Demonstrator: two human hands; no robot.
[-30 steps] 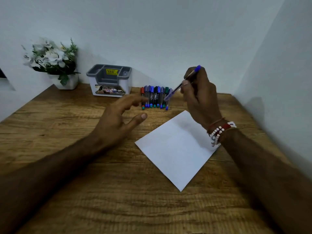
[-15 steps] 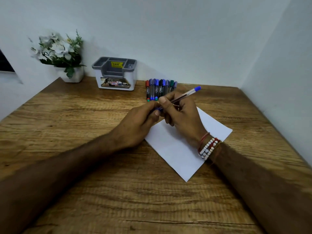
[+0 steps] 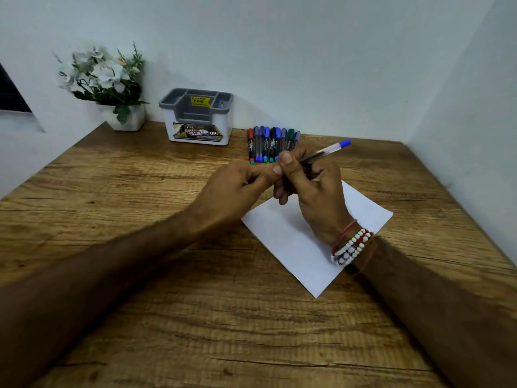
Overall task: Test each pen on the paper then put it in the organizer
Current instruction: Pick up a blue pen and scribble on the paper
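Right hand [image 3: 316,186] is raised above the far part of the paper [image 3: 293,247], with its thumb and curled fingers [image 3: 281,193] closed round the barrel of one pen [image 3: 326,151]. The pen is clear of the paper, tilted, and its blue end points up and away to the right. Its lower end is covered by the two hands. Left hand [image 3: 232,191] meets the right hand at that covered end, with fingers curled and thumb tip against the right thumb. Whether the left fingers actually have hold of the pen cannot be told. The paper lies flat on the desk [image 3: 140,197], turned cornerwise, and no marks are visible on its exposed area. The right wrist, which wears beaded bracelets [image 3: 351,246], is over the paper. A row of pens [image 3: 265,144] lies side by side on the desk just beyond the hands, near the back wall, with caps in red, blue, black and green. The organizer [image 3: 195,120], a white box with a grey insert, stands to the left of the row and apart from it. No pens are seen in its compartments. A potted plant [image 3: 112,85] stands in the far left corner.
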